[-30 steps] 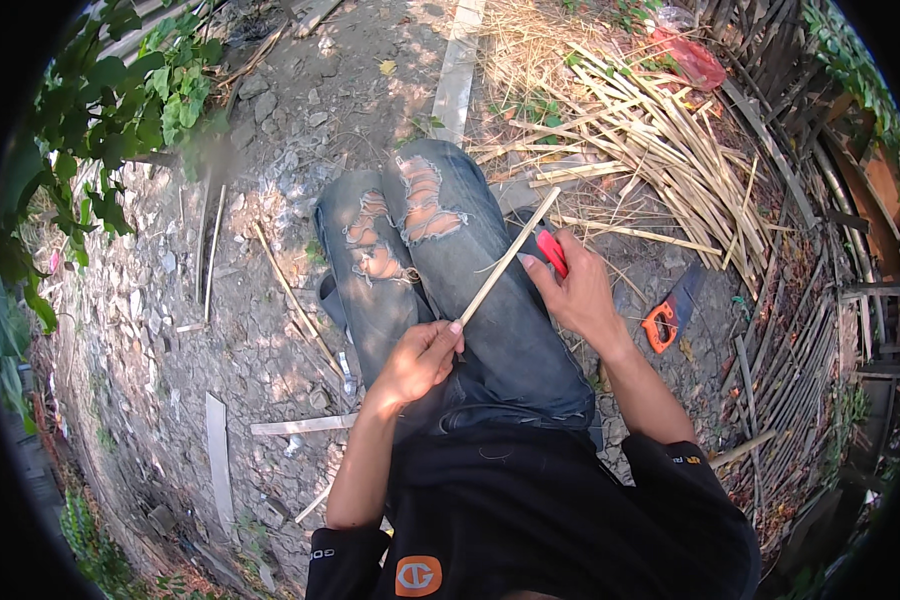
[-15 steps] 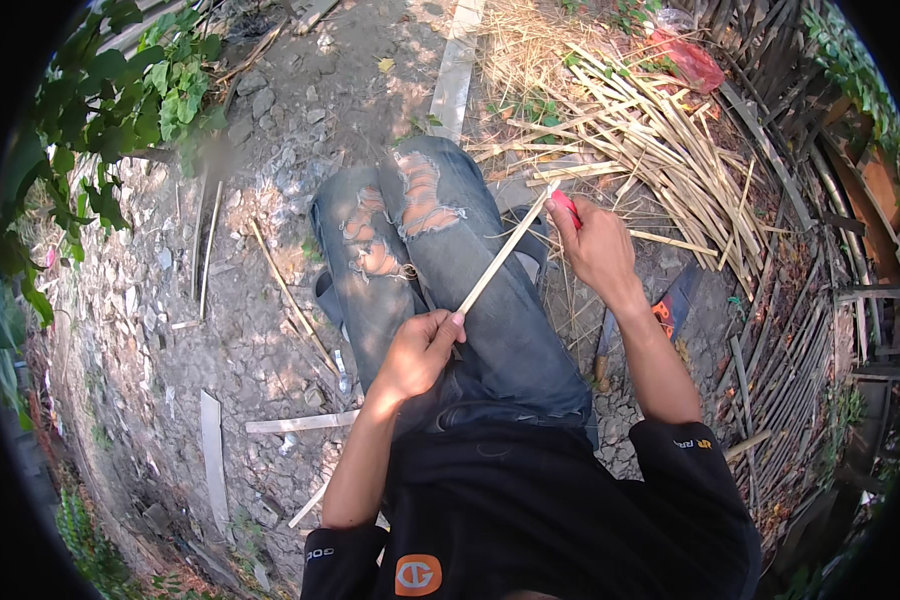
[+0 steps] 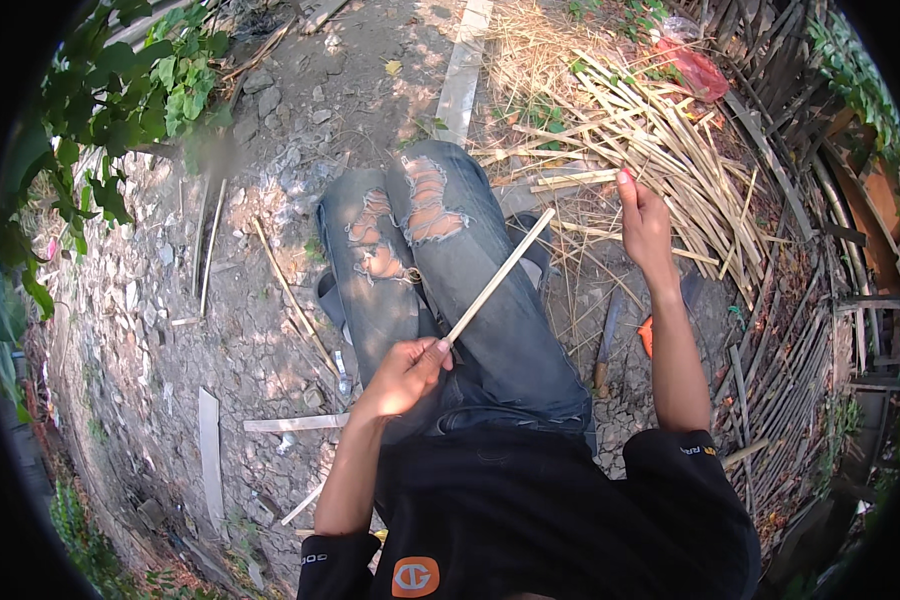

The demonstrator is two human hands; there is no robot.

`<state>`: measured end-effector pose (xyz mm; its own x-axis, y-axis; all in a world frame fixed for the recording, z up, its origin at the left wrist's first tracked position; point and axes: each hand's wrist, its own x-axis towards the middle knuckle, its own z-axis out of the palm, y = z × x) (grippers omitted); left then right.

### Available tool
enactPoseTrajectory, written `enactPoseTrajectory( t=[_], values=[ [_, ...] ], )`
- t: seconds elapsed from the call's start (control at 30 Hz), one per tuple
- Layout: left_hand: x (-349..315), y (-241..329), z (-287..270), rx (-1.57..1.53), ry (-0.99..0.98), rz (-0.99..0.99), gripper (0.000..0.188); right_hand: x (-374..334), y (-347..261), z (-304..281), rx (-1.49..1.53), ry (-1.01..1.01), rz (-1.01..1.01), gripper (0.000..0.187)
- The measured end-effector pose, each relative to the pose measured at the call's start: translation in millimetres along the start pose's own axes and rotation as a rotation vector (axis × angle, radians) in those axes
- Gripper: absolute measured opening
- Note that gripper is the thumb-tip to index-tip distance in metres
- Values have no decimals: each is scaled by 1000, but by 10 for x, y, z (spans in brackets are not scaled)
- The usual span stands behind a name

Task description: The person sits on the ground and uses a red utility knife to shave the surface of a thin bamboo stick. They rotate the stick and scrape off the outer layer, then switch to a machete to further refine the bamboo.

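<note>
Left hand (image 3: 407, 375): closed; you pinch the near end of the stick (image 3: 500, 276).
Stick: above your right thigh (image 3: 518, 345), slanting forward-right, far end free.
Right hand (image 3: 647, 222): fingers curled, apparently around a red tool (image 3: 624, 177), mostly hidden; apart from the stick.
Stick finish: visible face appears bare; remaining trimming cannot be judged.
Stick pile (image 3: 685, 165): ahead-right, loose; sorting appears not done.

Your fisheye camera looks down from your head over your shirt (image 3: 550, 510). Your left hand (image 3: 407, 377) and right hand (image 3: 648, 225) sit close below.
</note>
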<state>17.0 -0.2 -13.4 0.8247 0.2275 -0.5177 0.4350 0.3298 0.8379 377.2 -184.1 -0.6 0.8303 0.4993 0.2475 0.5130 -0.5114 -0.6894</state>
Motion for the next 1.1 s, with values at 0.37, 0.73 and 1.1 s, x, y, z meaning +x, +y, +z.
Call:
enactPoseTrajectory(
  t=[0.37,0.73,1.1],
  values=[
    [233,238,193,-218,-93,-59,41,-1058,-999,397,-125,-615,-213,55],
    [38,118,58,-47,-52,-43,46,139,191,188,-129,-53,119,68],
    [267,320,239,-115,-23,-47,47,-1053,-1025,402,-177,-577,-281,58]
  ],
)
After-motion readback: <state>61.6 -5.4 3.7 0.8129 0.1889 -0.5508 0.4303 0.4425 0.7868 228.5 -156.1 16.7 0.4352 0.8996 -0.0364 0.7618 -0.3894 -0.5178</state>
